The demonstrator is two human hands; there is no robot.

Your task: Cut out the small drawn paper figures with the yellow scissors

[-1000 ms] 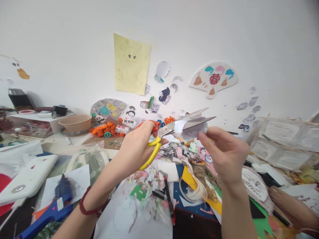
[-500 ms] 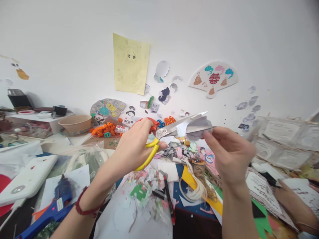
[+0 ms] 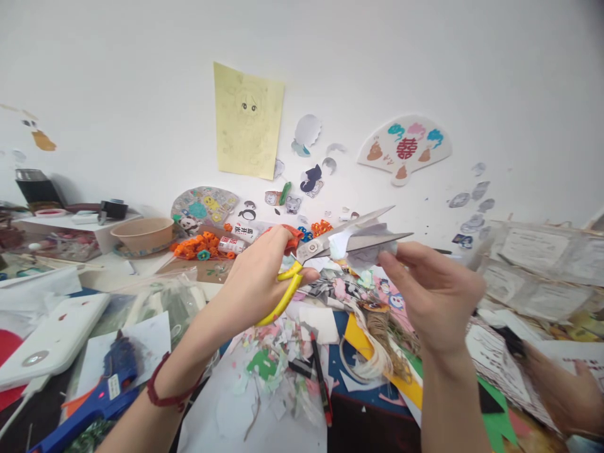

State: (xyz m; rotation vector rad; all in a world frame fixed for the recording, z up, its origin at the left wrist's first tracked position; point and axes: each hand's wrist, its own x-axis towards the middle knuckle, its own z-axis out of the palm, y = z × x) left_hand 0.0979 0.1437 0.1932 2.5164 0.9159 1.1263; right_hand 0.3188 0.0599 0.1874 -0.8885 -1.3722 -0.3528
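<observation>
My left hand (image 3: 259, 270) grips a pair of scissors (image 3: 312, 247) with yellow and red-orange handles. The blades are parted and point to the right, with a small piece of grey-white paper (image 3: 368, 255) between them. A white flap (image 3: 338, 244) of that paper folds over near the pivot. My right hand (image 3: 434, 289) pinches the paper's right end close to the lower blade's tip. Under both hands lies a pile of coloured paper scraps (image 3: 278, 352) on a white sheet (image 3: 212, 409).
A blue glue gun (image 3: 106, 390) and a white device (image 3: 51, 340) lie left. A tan bowl (image 3: 141, 234) and orange beaded pieces (image 3: 201, 245) stand behind. A twine spool (image 3: 379, 326) and red-black pen (image 3: 321, 377) lie ahead. Another person's hand (image 3: 561, 384) is at right.
The paper has shifted left, deeper between the blades, and my right fingers have moved slightly left with it. The other person's hand at the right has also moved.
</observation>
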